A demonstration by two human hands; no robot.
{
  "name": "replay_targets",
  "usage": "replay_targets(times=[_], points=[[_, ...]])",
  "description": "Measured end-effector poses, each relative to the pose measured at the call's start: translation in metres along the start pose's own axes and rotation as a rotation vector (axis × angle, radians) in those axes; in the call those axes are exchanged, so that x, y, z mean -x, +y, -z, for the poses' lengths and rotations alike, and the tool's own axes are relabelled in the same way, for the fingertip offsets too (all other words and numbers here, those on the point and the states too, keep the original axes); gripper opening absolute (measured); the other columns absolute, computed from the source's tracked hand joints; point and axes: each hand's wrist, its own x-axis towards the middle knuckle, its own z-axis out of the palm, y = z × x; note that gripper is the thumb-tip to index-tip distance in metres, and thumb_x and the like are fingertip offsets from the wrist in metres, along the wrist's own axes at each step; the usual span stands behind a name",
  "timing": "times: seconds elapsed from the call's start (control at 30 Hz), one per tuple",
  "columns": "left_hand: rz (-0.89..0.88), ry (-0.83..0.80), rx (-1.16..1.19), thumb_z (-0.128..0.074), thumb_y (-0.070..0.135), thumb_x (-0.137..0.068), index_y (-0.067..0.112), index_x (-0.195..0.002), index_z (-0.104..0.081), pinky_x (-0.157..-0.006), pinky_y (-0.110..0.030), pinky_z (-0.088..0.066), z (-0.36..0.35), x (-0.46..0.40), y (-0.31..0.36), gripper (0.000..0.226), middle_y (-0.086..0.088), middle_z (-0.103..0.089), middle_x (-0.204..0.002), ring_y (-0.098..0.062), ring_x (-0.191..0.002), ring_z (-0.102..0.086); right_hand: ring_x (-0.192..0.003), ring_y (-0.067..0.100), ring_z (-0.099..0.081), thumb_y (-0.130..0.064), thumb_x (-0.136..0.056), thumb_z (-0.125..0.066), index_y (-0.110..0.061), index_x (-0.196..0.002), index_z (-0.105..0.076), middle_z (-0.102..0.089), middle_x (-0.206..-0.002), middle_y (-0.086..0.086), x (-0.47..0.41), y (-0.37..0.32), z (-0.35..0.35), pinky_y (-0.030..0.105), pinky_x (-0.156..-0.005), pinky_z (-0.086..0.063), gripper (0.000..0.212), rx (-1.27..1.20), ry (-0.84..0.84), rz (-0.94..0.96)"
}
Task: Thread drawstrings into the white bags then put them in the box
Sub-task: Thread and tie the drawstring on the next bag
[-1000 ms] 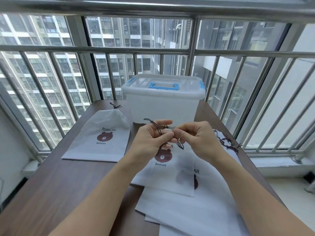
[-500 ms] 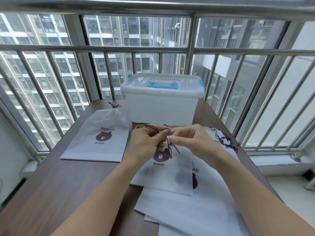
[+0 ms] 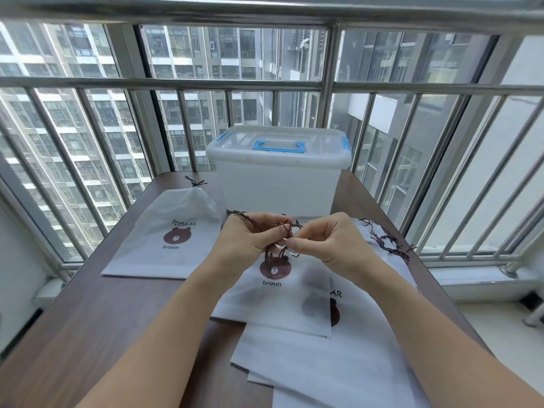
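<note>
Both hands are up in front of the person, close together, just above the table (image 3: pixel 88 319). The left hand (image 3: pixel 250 240) has its fingers curled around a dark brown drawstring (image 3: pixel 259 223). The string runs over the top of that hand and loops down under it. The right hand (image 3: pixel 326 240) pinches the same string with thumb and finger, right where the two hands meet. So both hands are closed on the string.

Right under the hands lies a white bag with a brown bear (image 3: pixel 276 293) on it and the word "broun". The string hangs down to the top of this bag, but I cannot tell if it goes into the bag's edge. This bag sits on top of a pile of more white bags (image 3: pixel 323 366), nearer to the person.

To the left of the hands, well apart, lies another white bear bag (image 3: pixel 176 240). Its top is pulled tight and its string is tied in a little knot.

To the right of the right hand is a bunch of loose brown strings (image 3: pixel 388 242) lying on the bags.

Behind the hands stands a see-through plastic box (image 3: pixel 279 184) with its lid on and a blue handle (image 3: pixel 279 145). It stands at the far end of the table, next to the window bars (image 3: pixel 294 81).
</note>
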Motion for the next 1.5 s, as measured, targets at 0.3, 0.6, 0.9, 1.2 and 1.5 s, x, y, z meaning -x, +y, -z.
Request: replay_targets(times=[0.3,0.6,0.9,1.2,1.5], points=[[-0.101,0.012,-0.058,-0.070,-0.006,-0.085,0.002,-0.089,-0.076,-0.057,-0.021,-0.055,-0.001,-0.001,-0.002,0.011,-0.011,-0.074,-0.074,-0.015,-0.057,-0.064,-0.048,0.016,-0.032,-0.006,-0.080,-0.083,-0.010,-0.099,-0.063,-0.041,-0.049,0.000,-0.002,0.002,-0.002,0.025,-0.049,-0.030,0.027,-0.044,0.153,0.049],[-0.226,-0.021,-0.113,-0.070,-0.007,-0.083,0.011,-0.093,-0.077,-0.058,-0.022,-0.055,0.003,-0.004,-0.004,0.022,-0.006,-0.075,-0.075,-0.015,-0.060,-0.066,-0.045,0.019,-0.041,-0.003,-0.094,-0.065,-0.010,-0.089,-0.075,-0.074,-0.071,0.009,-0.003,-0.001,-0.002,0.022,-0.043,-0.034,0.013,-0.080,0.149,-0.005],[-0.054,0.119,0.171,-0.045,0.026,-0.104,0.002,-0.105,-0.070,-0.088,-0.028,-0.057,0.006,-0.008,-0.002,0.034,-0.016,-0.075,-0.105,-0.023,-0.100,-0.072,-0.097,0.021,-0.072,-0.015,-0.095,-0.059,-0.008,-0.112,-0.064,-0.074,-0.103,0.009,-0.007,-0.009,0.011,0.032,-0.096,-0.056,0.020,-0.962,0.248,-0.147],[0.134,0.501,0.444,-0.032,0.035,-0.109,0.018,-0.065,-0.039,-0.033,-0.018,-0.016,0.046,-0.015,0.016,0.047,0.003,-0.020,-0.052,-0.009,-0.037,-0.016,-0.038,0.007,-0.020,0.000,-0.100,-0.036,-0.008,-0.091,-0.062,-0.027,-0.051,-0.004,-0.010,-0.004,0.045,0.017,-0.033,-0.016,0.029,-0.761,0.577,-0.278],[-0.080,0.441,-0.627,-0.063,0.035,-0.095,0.026,-0.103,-0.051,-0.064,-0.017,-0.041,0.027,-0.001,0.011,0.017,0.000,-0.058,-0.080,-0.015,-0.072,-0.056,-0.058,0.004,-0.051,-0.053,-0.079,-0.073,-0.032,-0.084,-0.076,-0.062,-0.067,-0.015,0.003,-0.015,0.031,0.030,-0.059,-0.044,0.022,0.550,0.328,0.082]])
